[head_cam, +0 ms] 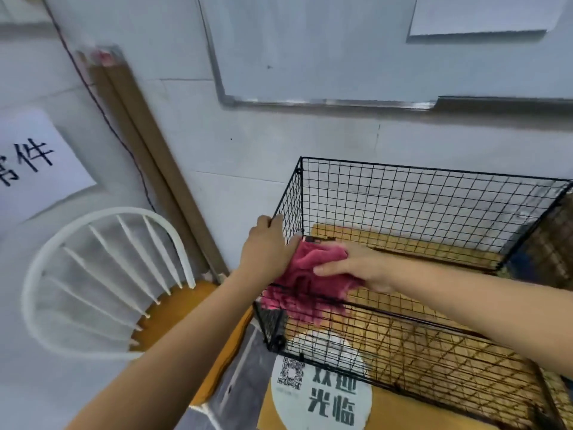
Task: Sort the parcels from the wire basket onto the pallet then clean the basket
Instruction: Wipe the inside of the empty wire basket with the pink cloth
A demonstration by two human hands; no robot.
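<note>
The left hand [266, 249] grips the side rim of the wire basket [434, 197]; the right hand [366, 268], fingers seemingly flat, presses a pink cloth [310, 263] into its corner.

Yellow surface [418, 412] (round white sticker [322, 395] on it) carries the wire basket [434, 200].

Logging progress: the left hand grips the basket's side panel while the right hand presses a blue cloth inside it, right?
Not blue: the head view shows a pink cloth. The rest stands: the left hand grips the side panel of the wire basket, and the right hand presses the cloth inside it.
</note>
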